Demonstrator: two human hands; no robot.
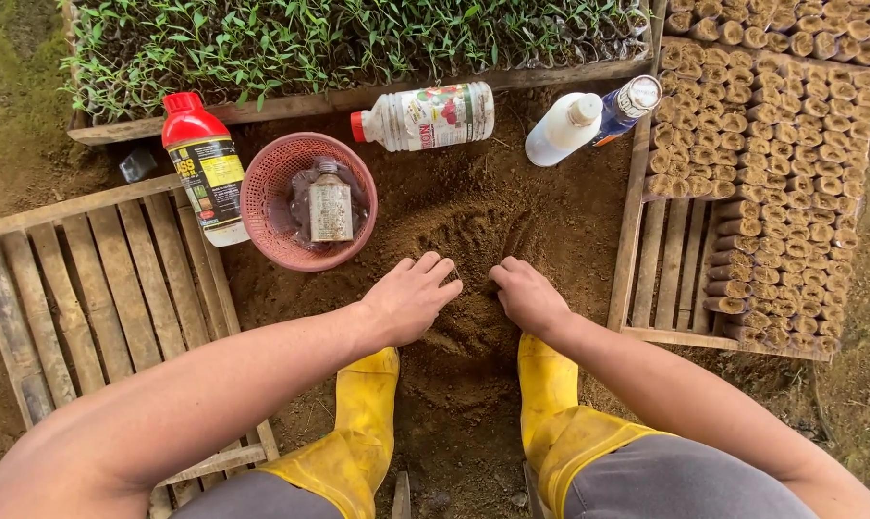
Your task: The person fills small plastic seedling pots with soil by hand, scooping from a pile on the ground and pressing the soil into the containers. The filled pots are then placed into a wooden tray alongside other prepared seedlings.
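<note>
A low mound of brown soil lies on the ground in front of me. My left hand rests palm down on its near left side, fingers slightly spread and touching the soil. My right hand presses the near right side with fingers curled into the soil. Neither hand holds a separate object. Finger grooves mark the soil just beyond both hands. My yellow rubber boots stand on either side of the mound's near edge.
A pink basket holding a small bottle sits at the left. Beside it stands a red-capped bottle. Three more bottles lie behind the soil. Wooden slatted crates flank me; the right crate holds several rolled soil plugs. Seedlings fill the far tray.
</note>
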